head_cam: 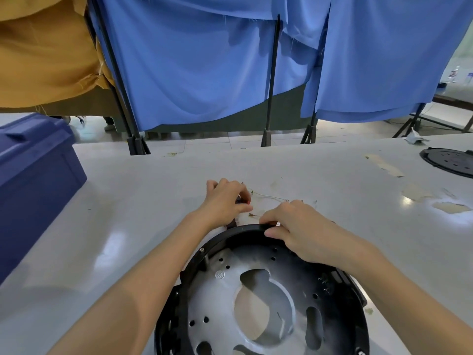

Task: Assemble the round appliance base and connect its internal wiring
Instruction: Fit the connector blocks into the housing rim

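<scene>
Left hand (226, 198): fingers curled, pinching a small dark bit, maybe a wire end.
Right hand (294, 225): fingers curled over the far edge of the round black plastic base (245, 228), gripping it.
Arms: both bare arms reach forward, hands near each other.
Base: lies on the white table (128, 213), close to the person, shiny silver metal plate (220, 290) inside.
Wires: thin wires (268, 197) lie on the table between the hands.

Surface: I see a glossy white table (332, 175) | near edge: round base (245, 229), black ring around a silver plate, lying flat | just beyond it: thin wires (268, 196) | left: blue bin (33, 175) | far right: black disc (450, 160), crumpled scrap (416, 138) | marks: peeling tape patches (384, 165)
</scene>
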{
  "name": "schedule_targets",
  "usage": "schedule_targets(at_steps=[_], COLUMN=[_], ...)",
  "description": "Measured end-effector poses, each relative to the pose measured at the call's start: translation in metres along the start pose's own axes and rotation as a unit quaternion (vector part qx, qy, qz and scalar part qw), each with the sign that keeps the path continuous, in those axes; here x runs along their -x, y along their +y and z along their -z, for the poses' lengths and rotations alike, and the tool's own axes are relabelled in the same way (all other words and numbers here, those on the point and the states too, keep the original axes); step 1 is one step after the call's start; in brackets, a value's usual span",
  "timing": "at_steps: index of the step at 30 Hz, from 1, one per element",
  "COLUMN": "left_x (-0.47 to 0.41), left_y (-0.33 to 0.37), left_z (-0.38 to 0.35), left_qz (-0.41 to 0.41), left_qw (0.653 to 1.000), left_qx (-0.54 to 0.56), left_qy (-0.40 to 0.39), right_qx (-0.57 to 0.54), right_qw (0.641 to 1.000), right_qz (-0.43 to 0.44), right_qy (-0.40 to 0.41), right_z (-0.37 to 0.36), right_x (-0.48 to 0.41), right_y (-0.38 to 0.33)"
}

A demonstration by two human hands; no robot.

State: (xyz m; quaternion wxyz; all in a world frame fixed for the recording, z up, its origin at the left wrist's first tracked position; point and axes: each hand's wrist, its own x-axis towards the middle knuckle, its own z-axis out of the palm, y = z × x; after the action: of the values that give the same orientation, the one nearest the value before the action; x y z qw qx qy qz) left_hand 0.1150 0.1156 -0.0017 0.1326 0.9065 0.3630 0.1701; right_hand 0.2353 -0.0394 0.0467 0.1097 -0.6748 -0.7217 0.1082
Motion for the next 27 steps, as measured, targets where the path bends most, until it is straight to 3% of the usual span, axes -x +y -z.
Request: schedule_targets(at_steps=[4,9,18,25,27], left_x=[0.019,0.053,0.11,0.116,0.115], left_y=[0.011,0.019,0.01,0.033,0.039], left_z=[0.021,0.041,0.042,0.045,0.048], left_qz=[0.037,0.058,0.146,0.12,0.109], left_qw=[0.984,0.94,0.908,0.909,0.905], left_qx=[0.174,0.333,0.393,0.388,0.397], left_qy=[0.016,-0.044,0.023,0.098,0.108], right_qx=[0.014,0.041,0.044,0.063,0.003], right_qw=[1.0,0.997,0.995,0.997,0.999], right_qz=[-0.023,-0.056,-0.061,-0.038,-0.038], right_qy=[-0.016,-0.026,-0.066,0.0,0.029], right_z=[0.004,0.006,0.013,-0.003,0.0], right_x=[0.006,0.014,0.028,0.02,0.02], right_y=[0.0,0.004,0.008,-0.009,-0.009])
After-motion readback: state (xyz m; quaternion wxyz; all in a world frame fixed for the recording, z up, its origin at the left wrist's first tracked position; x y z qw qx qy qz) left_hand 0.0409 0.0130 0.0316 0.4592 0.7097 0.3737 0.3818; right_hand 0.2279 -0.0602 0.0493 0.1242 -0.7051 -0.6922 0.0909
